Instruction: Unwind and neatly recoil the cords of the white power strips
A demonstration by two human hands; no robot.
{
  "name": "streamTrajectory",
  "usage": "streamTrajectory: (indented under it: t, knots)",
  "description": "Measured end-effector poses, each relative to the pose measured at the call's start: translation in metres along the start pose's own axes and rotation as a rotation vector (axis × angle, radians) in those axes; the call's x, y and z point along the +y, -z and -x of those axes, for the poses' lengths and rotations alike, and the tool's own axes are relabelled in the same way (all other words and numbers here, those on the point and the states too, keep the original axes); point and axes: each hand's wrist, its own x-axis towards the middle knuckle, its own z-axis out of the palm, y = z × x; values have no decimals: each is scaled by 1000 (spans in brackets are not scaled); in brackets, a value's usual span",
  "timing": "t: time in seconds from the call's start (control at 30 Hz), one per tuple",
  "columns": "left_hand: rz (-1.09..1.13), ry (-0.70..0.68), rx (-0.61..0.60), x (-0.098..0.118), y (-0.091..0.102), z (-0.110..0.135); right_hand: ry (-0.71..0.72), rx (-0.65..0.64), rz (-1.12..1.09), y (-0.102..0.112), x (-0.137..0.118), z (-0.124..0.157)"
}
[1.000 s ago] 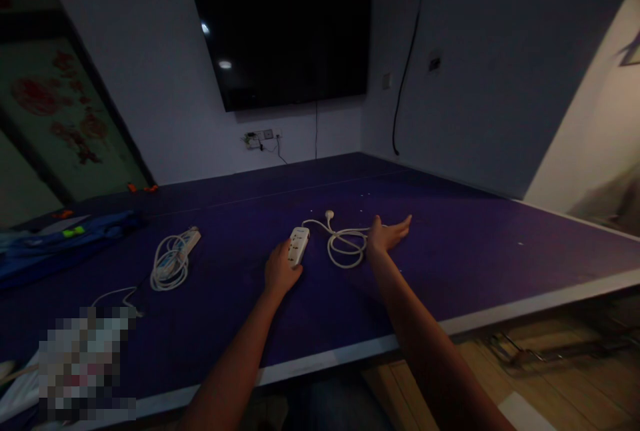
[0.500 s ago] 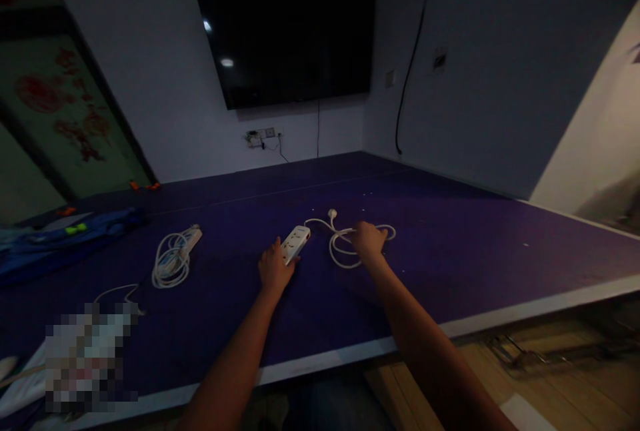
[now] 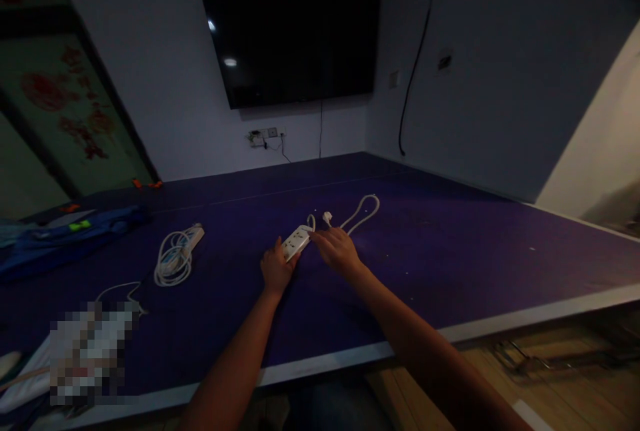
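White cable [image 3: 378,204] partly hidden by the right hand [image 3: 339,249]

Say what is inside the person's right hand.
White cord passes into the right hand; a loop of it and the plug show beyond. The stretch inside the grip is covered, so how it is bunched cannot be seen.

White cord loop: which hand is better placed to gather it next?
Probably the right hand: it appears closed around the near end of the white cord loop. The left hand holds the power strip, farther away.
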Motion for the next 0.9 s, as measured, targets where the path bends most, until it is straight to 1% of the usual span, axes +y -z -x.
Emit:
streamTrajectory:
  t: [0.07, 0.17, 0.23, 0.27, 0.33, 0.4, 0.47, 0.63, 0.73, 0.83, 0.9]
  knots:
    - [115, 68, 84, -6, -1, -4, 29, -50, -97, -1, -8, -2]
    - [318, 200, 243, -13, 3, -12, 47, -143, -250, 1, -18, -5]
    - [417, 238, 355, -16, 8, -16, 22, -196, -318, 2, -20, -6]
    - [447, 237, 402, -18, 11, -17, -19, -201, -327, 2, -19, -6]
    - [479, 229, 476, -20, 14, -20, -161, -171, -283, 1, -11, -5]
    - [502, 233, 531, -23, 16, -22, -332, -135, -186, -1, 0, -4]
    - [531, 257, 585, -26, 16, -23, -466, -151, -81, -2, 15, -2]
    - [572, 367, 700, -36, 16, -28, -718, -268, 145, 0, 42, 9]
    - [563, 420, 758, -44, 19, -30, -904, -382, 247, 2, 51, 16]
    - [540, 462, 801, -51, 20, -32, -1117, -493, 284, 4, 61, 25]
    - [531, 480, 802, -55, 19, -33, -1242, -485, 268, 5, 71, 31]
